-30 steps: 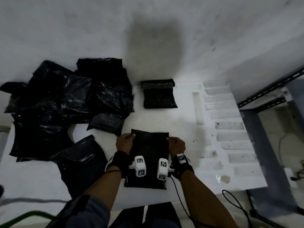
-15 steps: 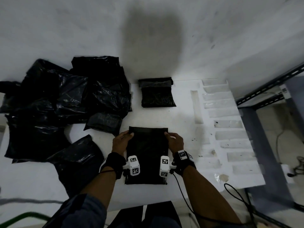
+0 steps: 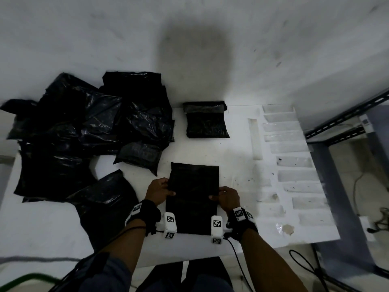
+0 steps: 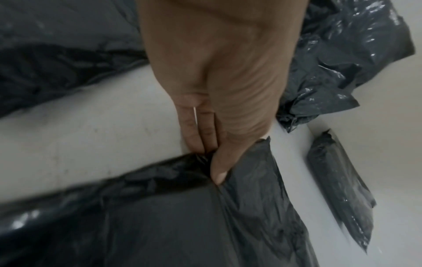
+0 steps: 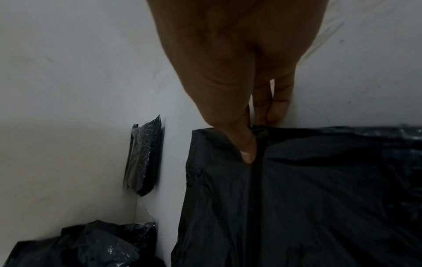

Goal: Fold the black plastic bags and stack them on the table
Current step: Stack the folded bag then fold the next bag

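A flat, half-folded black plastic bag point(image 3: 193, 197) lies on the white table point(image 3: 52, 224) in front of me. My left hand point(image 3: 161, 190) pinches its left edge point(image 4: 205, 162), thumb on top and fingers beneath. On the opposite edge point(image 5: 258, 131) my right hand point(image 3: 226, 197) pinches the same way. A small stack of folded black bags point(image 3: 206, 121) sits near the table's far edge, also seen in the left wrist view point(image 4: 340, 182) and the right wrist view point(image 5: 143, 155).
A heap of crumpled unfolded black bags point(image 3: 84, 131) covers the table's left half; one more bag point(image 3: 105, 203) lies by my left forearm. Clear tape strips point(image 3: 294, 161) line the table's right side. A metal rack point(image 3: 345, 127) stands beyond the right edge.
Both hands slid back along the bag's side edges, from its far corners to about mid-length, and now pinch the edges there.
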